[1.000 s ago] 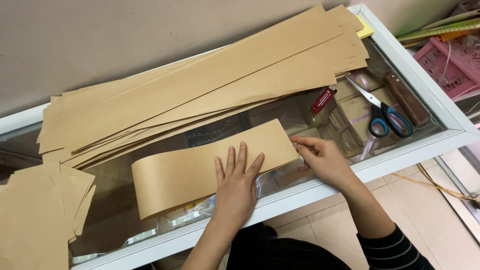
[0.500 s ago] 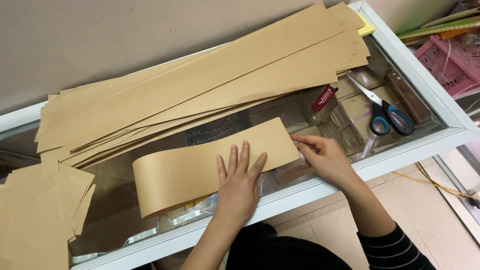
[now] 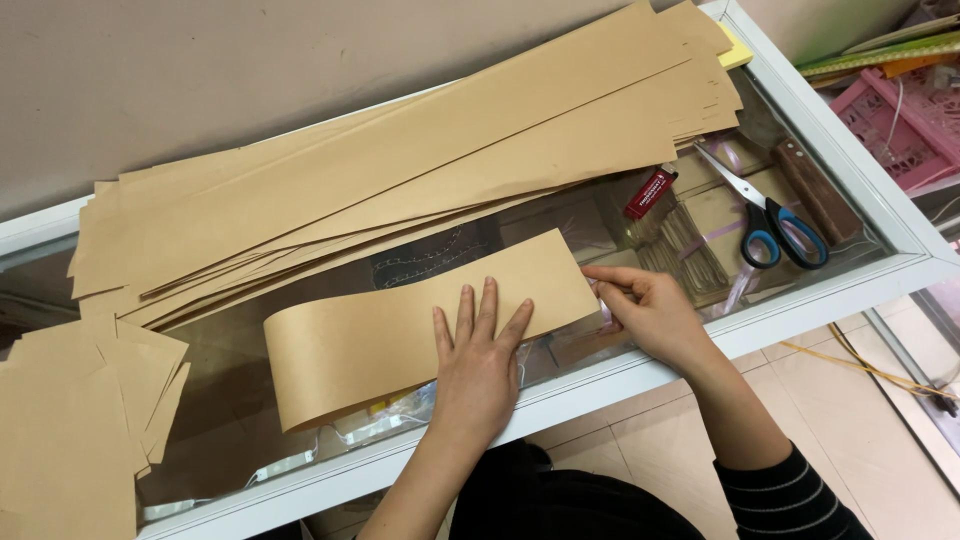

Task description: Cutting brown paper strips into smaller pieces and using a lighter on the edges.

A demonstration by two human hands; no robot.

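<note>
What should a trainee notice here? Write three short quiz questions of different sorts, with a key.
1. True or false: the left hand lies flat on the folded brown paper strip.
2. Which end of that strip does the right hand touch?
3. The blue-handled scissors lie: A) on the glass counter top; B) on the tiled floor; C) in a hand.

Key: 1 true; 2 its right end; 3 A.

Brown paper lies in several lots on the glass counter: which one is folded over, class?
The strip under the left hand; its left end curves over, unlike the flat sheets.
</note>
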